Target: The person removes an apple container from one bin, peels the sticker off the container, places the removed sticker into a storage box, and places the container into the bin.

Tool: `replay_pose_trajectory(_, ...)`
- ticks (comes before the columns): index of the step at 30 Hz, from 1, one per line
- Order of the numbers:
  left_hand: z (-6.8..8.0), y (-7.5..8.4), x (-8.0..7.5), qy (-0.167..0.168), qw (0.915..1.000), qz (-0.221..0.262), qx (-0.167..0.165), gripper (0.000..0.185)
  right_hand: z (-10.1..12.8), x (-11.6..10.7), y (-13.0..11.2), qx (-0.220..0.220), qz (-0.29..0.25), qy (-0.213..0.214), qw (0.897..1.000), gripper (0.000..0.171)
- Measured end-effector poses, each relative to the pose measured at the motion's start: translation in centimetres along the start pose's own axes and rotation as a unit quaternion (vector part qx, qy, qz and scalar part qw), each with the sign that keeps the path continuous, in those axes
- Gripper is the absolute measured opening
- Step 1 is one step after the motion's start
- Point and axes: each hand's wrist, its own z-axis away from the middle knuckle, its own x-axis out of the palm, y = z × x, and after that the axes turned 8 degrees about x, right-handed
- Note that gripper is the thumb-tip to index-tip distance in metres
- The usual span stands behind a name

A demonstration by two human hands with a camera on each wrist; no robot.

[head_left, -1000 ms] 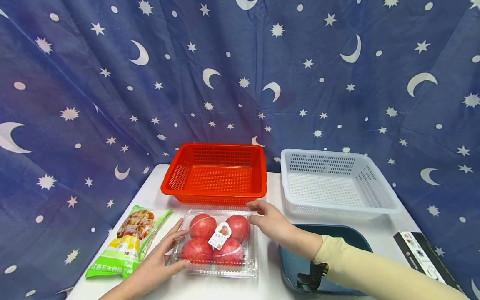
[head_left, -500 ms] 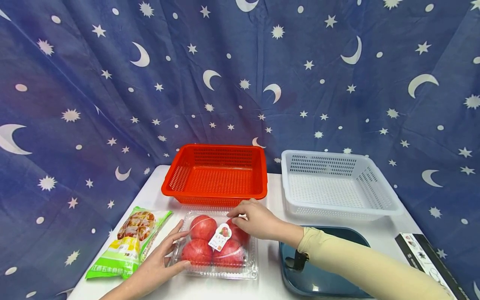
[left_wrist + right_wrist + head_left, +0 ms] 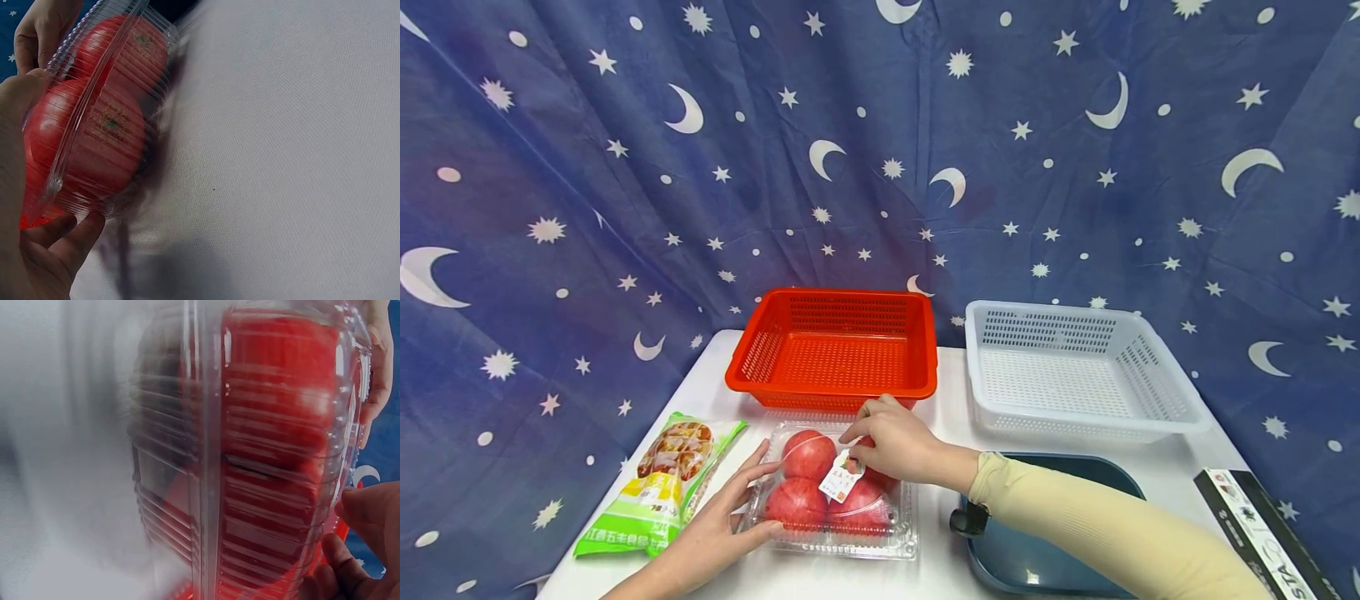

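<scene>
A clear plastic box point(image 3: 902, 537) of several round red fruits point(image 3: 796, 502) sits on the table, a white label point(image 3: 839, 482) on its lid. My left hand point(image 3: 718, 521) holds the box's left side, thumb toward the front and fingers toward the back. In the left wrist view, the thumb lies at the lid edge and the fingertips point(image 3: 87, 234) along the side. Over the lid's back right part is my right hand point(image 3: 895, 437), fingertips at the label's upper end, hiding one fruit. Its thumb and forefinger point(image 3: 344, 559) show a little apart in the right wrist view.
A red basket point(image 3: 831, 392) and a white basket point(image 3: 1075, 421) stand behind. The dark blue tray point(image 3: 1045, 550) lies under my right forearm. A green-and-yellow food bag point(image 3: 658, 492) is left, a black-and-white carton point(image 3: 1262, 533) right. Starry cloth point(image 3: 880, 208) hangs behind.
My right hand has moved left from the box's back right edge to the label on the lid. My left hand has kept its hold on the box.
</scene>
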Motion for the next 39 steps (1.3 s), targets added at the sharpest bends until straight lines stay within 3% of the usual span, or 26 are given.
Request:
replay_pose_trajectory(12,0.01,0.2,-0.06,0.001,1.0,-0.007,-0.005,0.065,0.1,0.73,0.05,-0.011,0.004,0.013,1.0,0.014)
replay_pose_trajectory(28,-0.02,0.07,0.02,-0.001,1.0,0.0,0.001,0.066,-0.36,0.67,-0.53,0.032,-0.024,-0.002,0.999,0.008)
replay_pose_trajectory(39,0.03,-0.04,0.19,0.004,1.0,-0.001,0.007,0.066,-0.65,0.73,-0.58,0.035,-0.009,-0.005,0.999,0.019)
